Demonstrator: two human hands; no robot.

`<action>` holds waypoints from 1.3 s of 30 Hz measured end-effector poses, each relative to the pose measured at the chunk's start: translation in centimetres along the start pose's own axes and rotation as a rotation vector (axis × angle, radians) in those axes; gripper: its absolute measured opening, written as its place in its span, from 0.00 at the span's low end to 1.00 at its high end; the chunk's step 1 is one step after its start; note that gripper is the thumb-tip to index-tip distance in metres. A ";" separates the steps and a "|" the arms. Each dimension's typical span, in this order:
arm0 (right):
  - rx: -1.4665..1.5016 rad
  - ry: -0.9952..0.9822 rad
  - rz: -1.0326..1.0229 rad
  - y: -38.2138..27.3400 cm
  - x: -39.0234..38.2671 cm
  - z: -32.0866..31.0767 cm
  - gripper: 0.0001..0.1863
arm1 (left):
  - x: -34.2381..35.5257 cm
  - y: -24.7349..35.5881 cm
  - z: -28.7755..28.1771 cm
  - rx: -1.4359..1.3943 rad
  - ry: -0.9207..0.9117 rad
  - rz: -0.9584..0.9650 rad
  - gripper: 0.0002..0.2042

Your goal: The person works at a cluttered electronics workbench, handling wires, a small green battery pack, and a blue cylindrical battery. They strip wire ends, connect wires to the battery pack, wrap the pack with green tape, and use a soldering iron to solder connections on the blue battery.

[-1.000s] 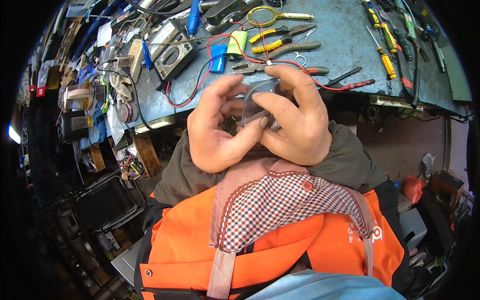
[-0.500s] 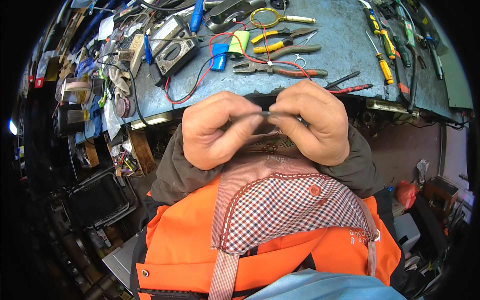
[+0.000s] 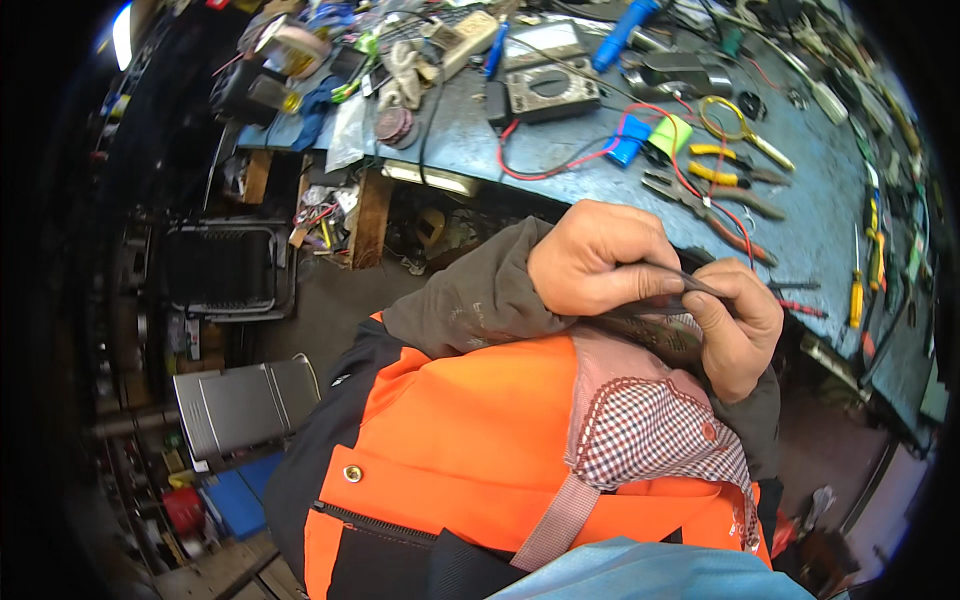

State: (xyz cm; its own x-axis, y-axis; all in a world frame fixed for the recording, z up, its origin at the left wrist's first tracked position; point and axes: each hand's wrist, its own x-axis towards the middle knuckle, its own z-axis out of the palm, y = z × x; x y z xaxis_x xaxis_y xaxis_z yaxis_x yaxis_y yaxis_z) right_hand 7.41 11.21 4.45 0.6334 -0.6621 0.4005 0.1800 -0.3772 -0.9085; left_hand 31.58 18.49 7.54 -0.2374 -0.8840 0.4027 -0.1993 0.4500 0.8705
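Observation:
My left hand and my right hand are close together above my lap, fingers pinched on a thin, dark, smoky plastic piece that spans between them. The thumbs and curled fingers cover much of it. Below them lie a pink-and-checked apron and an orange-and-black jacket. Just beyond my hands, on the blue workbench, are pliers with worn red handles, yellow-handled pliers, blue and green packs and red and black leads.
An analog multimeter, a magnifier and several screwdrivers lie on the cluttered bench. At the left are a black folding chair, a silver panel and wooden supports. A dark floor shows beneath the bench.
The view has turned left, so bench and hands appear further right and more of the floor shows. The dark piece, raised upright earlier, is now held flatter between both hands.

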 end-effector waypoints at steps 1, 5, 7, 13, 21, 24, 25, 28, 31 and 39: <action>-0.043 -0.017 -0.058 0.8 0.3 0.5 0.07 | -0.3 0.7 -0.8 0.060 0.015 0.026 0.02; 0.172 0.189 0.166 0.5 0.2 1.5 0.13 | -2.3 2.1 -5.9 0.332 0.751 -0.110 0.06; 0.046 0.254 0.180 2.9 -0.8 -0.2 0.11 | -2.9 2.3 -11.6 0.240 1.150 -0.101 0.05; -0.169 0.330 0.204 4.9 -0.1 -1.7 0.06 | -12.2 0.1 -45.2 0.964 1.585 -0.120 0.18; -0.263 0.337 0.124 4.9 1.3 -1.3 0.05 | 0.3 2.0 -34.5 0.418 1.031 -0.127 0.15; -0.331 0.327 0.112 5.2 1.4 -1.2 0.04 | 5.0 -1.4 -16.5 0.448 0.558 -0.193 0.11; -0.350 0.318 0.115 5.2 1.3 -1.2 0.04 | 6.3 -2.4 -13.2 0.508 0.358 -0.194 0.12; -0.403 0.268 0.069 5.2 1.4 -1.8 0.05 | 10.3 -6.4 -7.7 0.677 0.018 -0.120 0.15; -0.519 0.237 -0.102 6.1 1.0 -2.4 0.07 | 13.2 -9.0 -6.0 0.948 -0.085 -0.290 0.21; -0.648 0.285 -0.413 8.1 0.4 -2.0 0.12 | 15.2 -9.6 -4.5 1.209 -0.365 -0.579 0.33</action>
State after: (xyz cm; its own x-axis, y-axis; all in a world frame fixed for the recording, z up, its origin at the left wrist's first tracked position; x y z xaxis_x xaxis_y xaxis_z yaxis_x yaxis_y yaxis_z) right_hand 7.59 6.58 -2.53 0.3798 -0.4940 0.7821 -0.1686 -0.8683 -0.4665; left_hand 34.22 0.18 6.53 -0.0341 -0.9818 -0.1867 -0.9992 0.0293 0.0287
